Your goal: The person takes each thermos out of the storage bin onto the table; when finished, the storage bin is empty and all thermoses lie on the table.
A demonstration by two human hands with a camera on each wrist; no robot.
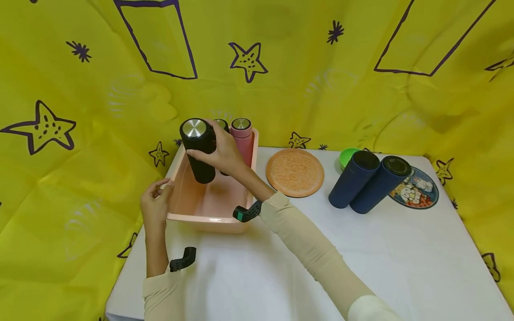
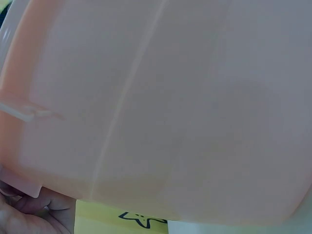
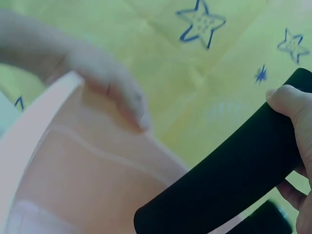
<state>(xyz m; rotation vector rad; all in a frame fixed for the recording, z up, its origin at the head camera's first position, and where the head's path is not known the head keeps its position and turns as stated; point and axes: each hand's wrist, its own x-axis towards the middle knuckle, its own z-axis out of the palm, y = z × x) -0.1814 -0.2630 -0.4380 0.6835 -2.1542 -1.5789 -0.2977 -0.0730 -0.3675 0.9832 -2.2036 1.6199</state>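
Black and cylindrical, a silver-topped bottle (image 1: 201, 162) is gripped by the right hand (image 1: 223, 152) over the interior of a pale-pink rectangular plastic bin (image 1: 213, 219), whose left rim the left hand (image 1: 155, 201) pinches, while a pink cylindrical bottle (image 1: 242, 141) stands inside.

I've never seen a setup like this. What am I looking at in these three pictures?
There is no machine at work: the two grips are a person's bare hands. The wide picture comes from a camera on the head, looking down; the other two come from cameras on each wrist. The left wrist's is mostly filled by the pink tub.

The left hand holds the tub's rim. The right hand holds a black bottle at the tub, where a pink bottle and another dark bottle also show.

Right of the tub, on the white tabletop, are an orange disc, a green item, two dark blue bottles and a patterned disc.
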